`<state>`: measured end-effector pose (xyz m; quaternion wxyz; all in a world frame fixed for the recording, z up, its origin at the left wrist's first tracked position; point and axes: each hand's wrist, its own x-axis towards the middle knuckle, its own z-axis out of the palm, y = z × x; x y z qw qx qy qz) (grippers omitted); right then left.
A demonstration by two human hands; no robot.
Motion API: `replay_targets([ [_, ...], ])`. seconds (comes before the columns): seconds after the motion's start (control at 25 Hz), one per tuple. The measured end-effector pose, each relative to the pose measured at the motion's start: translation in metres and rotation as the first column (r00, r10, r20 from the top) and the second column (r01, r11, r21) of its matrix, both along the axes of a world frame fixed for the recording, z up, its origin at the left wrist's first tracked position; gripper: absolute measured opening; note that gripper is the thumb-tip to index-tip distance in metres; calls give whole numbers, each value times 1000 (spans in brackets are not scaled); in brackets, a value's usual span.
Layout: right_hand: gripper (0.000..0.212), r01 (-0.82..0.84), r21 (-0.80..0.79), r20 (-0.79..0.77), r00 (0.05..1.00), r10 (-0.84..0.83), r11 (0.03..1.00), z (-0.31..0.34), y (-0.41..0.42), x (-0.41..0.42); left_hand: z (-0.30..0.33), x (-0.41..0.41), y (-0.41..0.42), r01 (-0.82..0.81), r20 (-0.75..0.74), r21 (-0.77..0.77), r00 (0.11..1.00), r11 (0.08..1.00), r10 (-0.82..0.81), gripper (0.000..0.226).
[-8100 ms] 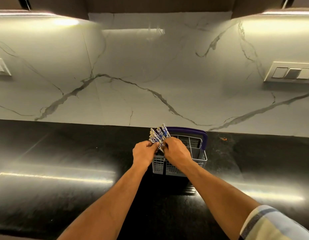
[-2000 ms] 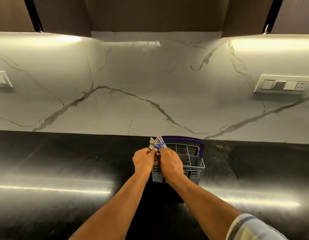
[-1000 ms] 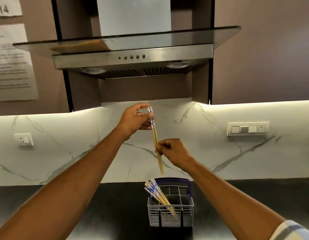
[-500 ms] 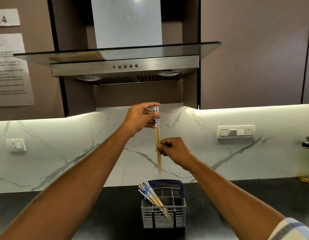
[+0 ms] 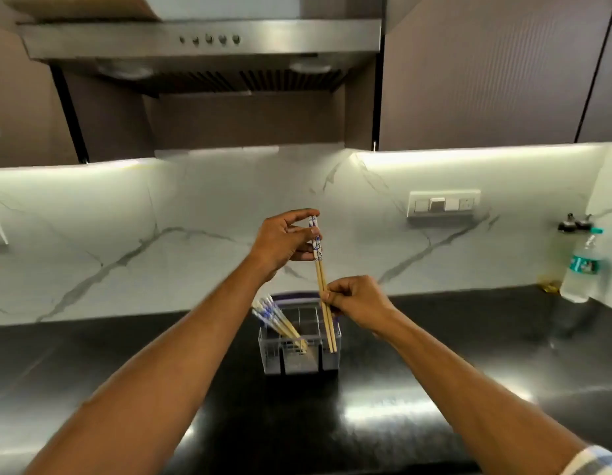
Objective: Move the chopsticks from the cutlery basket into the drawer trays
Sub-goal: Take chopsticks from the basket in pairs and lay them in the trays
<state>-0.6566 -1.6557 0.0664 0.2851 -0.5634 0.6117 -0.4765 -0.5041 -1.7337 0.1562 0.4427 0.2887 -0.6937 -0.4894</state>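
Observation:
A pair of wooden chopsticks (image 5: 320, 279) with blue-and-white patterned tops hangs nearly upright above the counter. My left hand (image 5: 280, 243) pinches their patterned top ends. My right hand (image 5: 354, 305) pinches them lower down, at mid-length. Their thin tips point down in front of the grey cutlery basket (image 5: 299, 358), which has a purple handle and stands on the black counter. Several more chopsticks (image 5: 277, 320) lean to the left inside the basket. No drawer or tray is in view.
The glossy black counter (image 5: 469, 354) runs along a white marble backsplash. A plastic water bottle (image 5: 580, 269) and a glass oil bottle stand at the far right. A steel range hood (image 5: 201, 42) hangs overhead, and a switch panel (image 5: 443, 204) is on the wall.
Both hands lifted a pair of chopsticks out of the basket. In the last second the pair has come down lower, its tips now level with the basket, and my view has tilted downward.

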Motion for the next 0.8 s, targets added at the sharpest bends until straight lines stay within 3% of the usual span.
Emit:
replay_targets([
  [0.16,12,22,214,62,997,-36,977,-103,47,-10,-115,-19,22,61,39,258,997,964,-73,34],
  [0.28,11,43,423,118,988,-102,905,-196,94,-5,-219,-29,49,76,129,453,980,888,-149,36],
  [0.52,14,-2,648,175,974,-146,762,-321,188,22,-363,-10,120,63,169,692,954,719,-246,39],
  [0.72,19,31,774,21,997,-75,633,-372,229,47,-426,18,160,-29,253,777,929,629,-269,38],
  [0.8,32,77,804,-94,996,-1,590,-379,232,54,-442,26,160,-112,333,773,909,624,-250,43],
])
